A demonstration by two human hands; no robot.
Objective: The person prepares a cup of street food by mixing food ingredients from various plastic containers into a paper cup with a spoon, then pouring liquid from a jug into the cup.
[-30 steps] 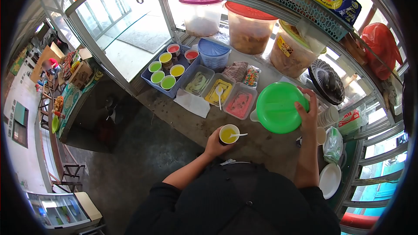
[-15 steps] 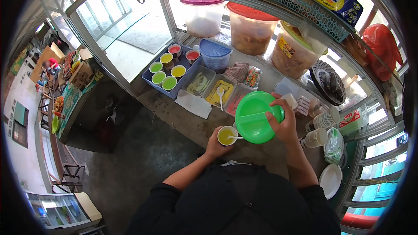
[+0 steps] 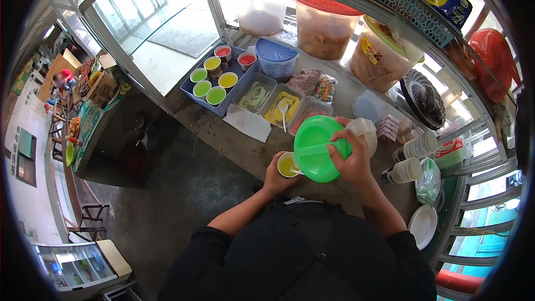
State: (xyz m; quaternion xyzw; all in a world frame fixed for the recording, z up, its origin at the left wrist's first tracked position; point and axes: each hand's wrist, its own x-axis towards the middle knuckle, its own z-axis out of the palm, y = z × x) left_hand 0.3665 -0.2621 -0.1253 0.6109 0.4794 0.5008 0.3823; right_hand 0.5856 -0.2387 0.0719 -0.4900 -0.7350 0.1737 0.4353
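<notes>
My left hand (image 3: 274, 178) is wrapped around a paper cup (image 3: 287, 164) of yellow liquid, with a white plastic spoon (image 3: 297, 172) leaning in it. The fingers of my right hand (image 3: 352, 159) close on a round green lid (image 3: 315, 150) with a raised bar across its middle. The lid is tilted beside the cup and overlaps its rim in view. Behind it a translucent plastic container (image 3: 363, 129) partly shows; most of it is hidden. Just beyond, a tub of yellow paste (image 3: 277, 114) holds a white spoon (image 3: 283, 112).
A blue tray (image 3: 189, 93) carries several cups with green, yellow and red contents. Stacked paper cups (image 3: 405, 170) stand right, near white plates (image 3: 423, 227). Large lidded tubs (image 3: 325, 33) line the back beneath a shelf basket (image 3: 397, 11). A person (image 3: 66, 78) is far left.
My right hand and the green lid have shifted slightly left, closer to the cup. More of the translucent container shows behind the lid. My left hand still holds the cup.
</notes>
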